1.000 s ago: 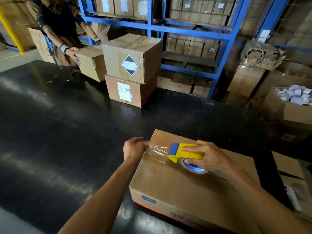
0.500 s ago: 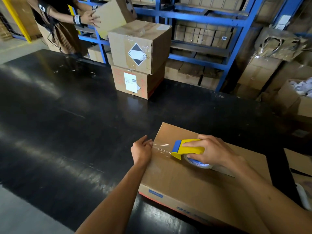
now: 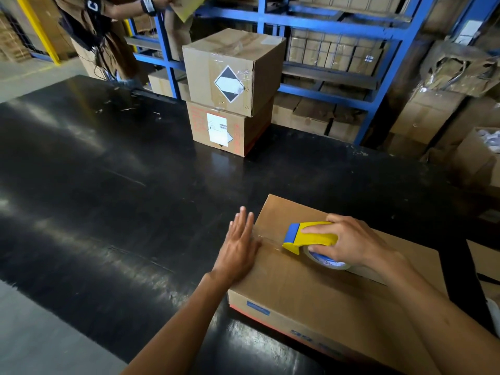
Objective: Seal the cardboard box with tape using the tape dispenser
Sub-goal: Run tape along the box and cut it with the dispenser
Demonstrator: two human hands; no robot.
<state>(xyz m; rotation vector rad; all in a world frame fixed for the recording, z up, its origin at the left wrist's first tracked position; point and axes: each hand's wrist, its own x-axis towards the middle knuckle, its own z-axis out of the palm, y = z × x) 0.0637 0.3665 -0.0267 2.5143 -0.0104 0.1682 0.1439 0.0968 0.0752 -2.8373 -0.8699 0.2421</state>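
Observation:
A flat cardboard box (image 3: 303, 290) lies on the black table (image 3: 113, 201) in front of me. My right hand (image 3: 349, 242) grips a yellow and blue tape dispenser (image 3: 308, 238) that rests on the box top along the centre seam. A short strip of clear tape (image 3: 270, 240) runs from the dispenser to the box's left edge. My left hand (image 3: 238, 247) lies flat with fingers spread, pressing against the box's left edge where the tape ends.
Two stacked cardboard boxes (image 3: 230, 93) stand at the table's far side. Blue shelving (image 3: 324, 23) full of cartons runs behind. Another person (image 3: 100, 36) stands at the far left holding a box. Open cartons (image 3: 476, 155) sit at the right.
My left hand has opened from pinching the tape end to lying flat on the box's left edge. The other person has lifted their box higher toward the shelf.

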